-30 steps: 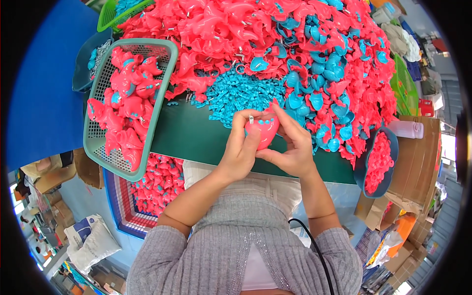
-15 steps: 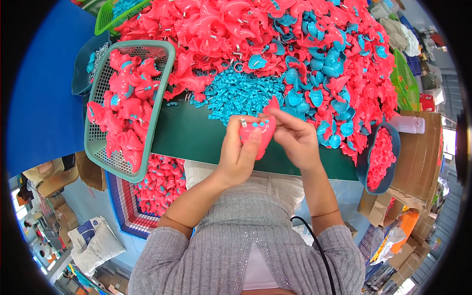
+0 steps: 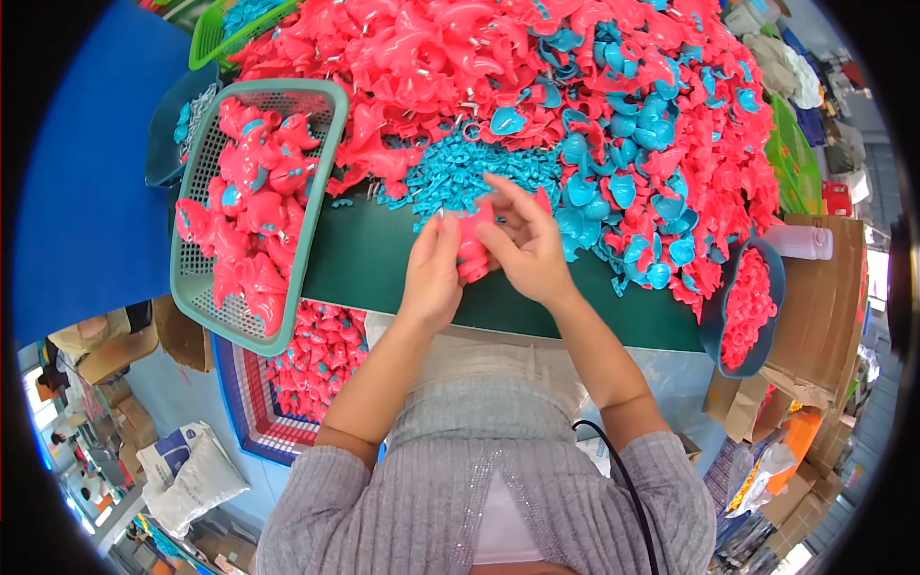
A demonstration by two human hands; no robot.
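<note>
Above the green table edge, a glossy pink plastic toy part (image 3: 471, 251) is held between my two hands. My left hand (image 3: 433, 276) pinches it from the left, with thumb and fingers closed on its side. From the right, my right hand (image 3: 533, 257) presses its thumb to the part, its index finger stretched up and the other fingers curled behind. The fingers hide much of the part. Just beyond my hands lies a heap of small blue plastic pieces (image 3: 460, 172). Behind it, pink shell parts (image 3: 422, 57) and blue cup-shaped parts (image 3: 623, 192) are piled high.
To the left, a grey-green basket (image 3: 337, 144) holds pink parts with blue bits. A dark bowl (image 3: 163, 158) of metal pieces stands beside it. Below the table, a red-and-blue crate (image 3: 235, 402) holds more pink parts. At right are a blue bowl (image 3: 709, 331) and cardboard boxes (image 3: 815, 297).
The pink part has been turned, so its row of blue dots no longer shows. Both hands have shifted slightly left, and the right hand's grip has changed, its index finger now raised.
</note>
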